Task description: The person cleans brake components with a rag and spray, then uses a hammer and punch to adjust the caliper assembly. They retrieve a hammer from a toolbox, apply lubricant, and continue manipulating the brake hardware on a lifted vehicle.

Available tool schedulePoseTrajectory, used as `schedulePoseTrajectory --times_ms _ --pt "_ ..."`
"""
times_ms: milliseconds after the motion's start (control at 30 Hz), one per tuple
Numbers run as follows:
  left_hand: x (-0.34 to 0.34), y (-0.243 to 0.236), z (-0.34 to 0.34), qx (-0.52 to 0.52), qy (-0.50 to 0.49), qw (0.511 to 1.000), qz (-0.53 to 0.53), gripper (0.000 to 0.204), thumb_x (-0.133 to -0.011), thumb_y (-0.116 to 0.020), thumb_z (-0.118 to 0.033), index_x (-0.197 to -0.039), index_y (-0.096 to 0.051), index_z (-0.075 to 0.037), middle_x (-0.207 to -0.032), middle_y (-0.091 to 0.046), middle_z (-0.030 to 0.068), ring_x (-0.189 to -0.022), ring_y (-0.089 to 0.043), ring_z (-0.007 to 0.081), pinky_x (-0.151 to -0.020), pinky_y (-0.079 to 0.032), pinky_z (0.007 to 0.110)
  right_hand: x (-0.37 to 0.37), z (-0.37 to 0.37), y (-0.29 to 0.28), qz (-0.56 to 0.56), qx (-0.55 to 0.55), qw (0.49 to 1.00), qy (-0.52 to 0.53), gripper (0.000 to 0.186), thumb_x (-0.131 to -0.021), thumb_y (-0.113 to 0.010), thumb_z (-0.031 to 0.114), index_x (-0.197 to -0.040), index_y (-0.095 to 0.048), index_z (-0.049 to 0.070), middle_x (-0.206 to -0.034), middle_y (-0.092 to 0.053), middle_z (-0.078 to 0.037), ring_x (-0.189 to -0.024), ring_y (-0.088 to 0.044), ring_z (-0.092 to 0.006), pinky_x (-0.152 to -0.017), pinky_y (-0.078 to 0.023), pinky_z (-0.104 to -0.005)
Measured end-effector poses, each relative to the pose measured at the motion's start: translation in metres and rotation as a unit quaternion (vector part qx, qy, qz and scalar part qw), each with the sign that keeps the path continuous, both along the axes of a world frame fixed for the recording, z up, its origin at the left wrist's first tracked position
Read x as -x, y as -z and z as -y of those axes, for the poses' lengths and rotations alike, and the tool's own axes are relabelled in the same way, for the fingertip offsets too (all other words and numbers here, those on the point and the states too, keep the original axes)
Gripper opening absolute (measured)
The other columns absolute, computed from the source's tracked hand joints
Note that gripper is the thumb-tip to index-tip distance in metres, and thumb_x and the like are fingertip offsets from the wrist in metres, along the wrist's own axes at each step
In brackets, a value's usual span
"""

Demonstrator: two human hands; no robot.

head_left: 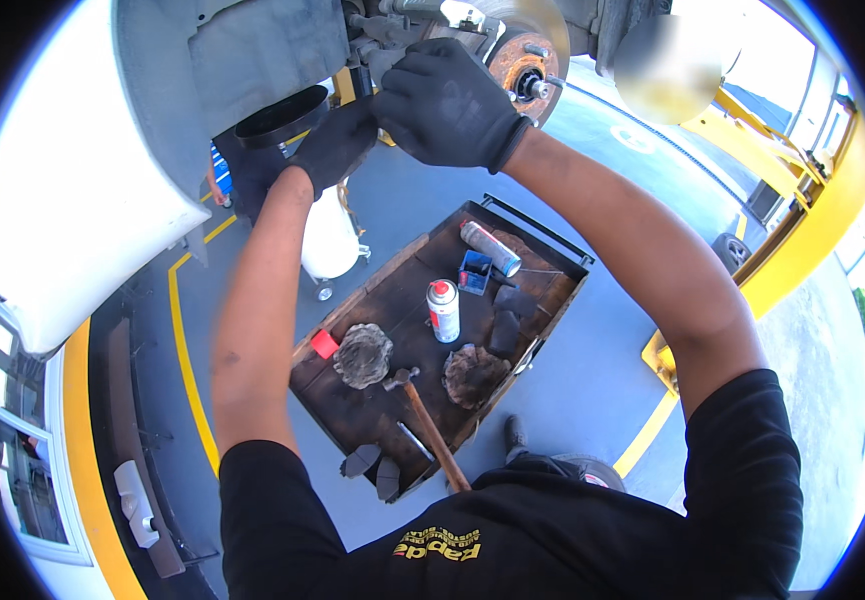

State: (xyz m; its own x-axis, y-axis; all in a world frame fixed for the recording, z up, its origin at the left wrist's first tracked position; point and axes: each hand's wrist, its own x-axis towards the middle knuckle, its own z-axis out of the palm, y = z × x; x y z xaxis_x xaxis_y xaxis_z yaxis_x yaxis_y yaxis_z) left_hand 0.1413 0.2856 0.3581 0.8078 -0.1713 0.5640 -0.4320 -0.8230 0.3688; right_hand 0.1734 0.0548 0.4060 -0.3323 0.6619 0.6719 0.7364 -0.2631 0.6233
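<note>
Both my arms are raised to the underside of a lifted car, and both hands wear black gloves. My right hand [453,108] is closed, its curled fingers at the suspension parts [383,25] just left of the rusty wheel hub [525,72] and brake disc [545,22]. My left hand [338,143] is lower and to the left, its fingertips meeting the right hand. Its fingers are mostly hidden, and whatever lies between the two hands cannot be made out. Left of them hangs the grey wheel-arch liner [263,60].
Below stands a dark tool cart [398,290] bearing spray cans [444,312], a blue box [474,272], a hammer [431,425], brake pads [361,460] and two crumpled lumps [363,356]. A white drum [329,240] is behind it. A yellow lift post [813,240] rises at right.
</note>
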Motion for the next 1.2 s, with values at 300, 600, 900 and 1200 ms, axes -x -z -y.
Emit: schedulePoseTrajectory --times_ms 300,600,900,1200 --pt "-0.001 0.048 0.065 0.387 0.046 0.910 0.143 0.039 -0.095 -0.051 -0.001 -0.130 -0.065 0.007 -0.114 -0.070 0.0096 -0.102 -0.065 0.0173 -0.094 -0.051 0.030 0.035 0.044 -0.064 -0.158 -0.166 0.940 -0.253 0.013 -0.082 -0.068 0.006 -0.095 -0.067 0.005 -0.089 -0.067 -0.015 -0.087 -0.066 -0.0352 -0.078 -0.051 -0.0451" --pt "0.004 0.058 0.075 0.349 0.031 0.920 0.175 0.043 -0.099 -0.047 -0.006 -0.139 -0.056 0.008 -0.126 -0.067 0.0155 -0.113 -0.066 0.0224 -0.100 -0.052 0.034 -0.008 0.075 -0.096 -0.215 -0.230 0.906 -0.282 0.010 -0.092 -0.062 0.004 -0.098 -0.069 0.001 -0.094 -0.069 -0.015 -0.086 -0.069 -0.0276 -0.079 -0.053 -0.0373" --pt "-0.022 0.059 0.077 0.671 0.171 0.716 0.090 0.029 -0.109 -0.046 -0.021 -0.120 -0.061 0.000 -0.113 -0.066 0.0108 -0.100 -0.065 0.0162 -0.092 -0.055 0.033 -0.073 0.067 -0.141 -0.129 -0.213 0.952 -0.176 0.032 -0.102 -0.065 0.026 -0.120 -0.064 -0.001 -0.110 -0.068 -0.014 -0.102 -0.063 -0.0179 -0.088 -0.050 -0.0333" --pt "-0.042 0.078 0.107 0.733 0.385 0.536 0.164 0.024 -0.106 -0.049 -0.025 -0.118 -0.060 -0.008 -0.120 -0.066 0.0102 -0.117 -0.065 0.0267 -0.099 -0.055 0.045 -0.088 0.040 -0.142 -0.206 -0.144 0.918 -0.307 0.043 -0.103 -0.065 0.030 -0.128 -0.062 -0.004 -0.124 -0.063 -0.019 -0.115 -0.062 -0.0248 -0.095 -0.048 -0.0379"
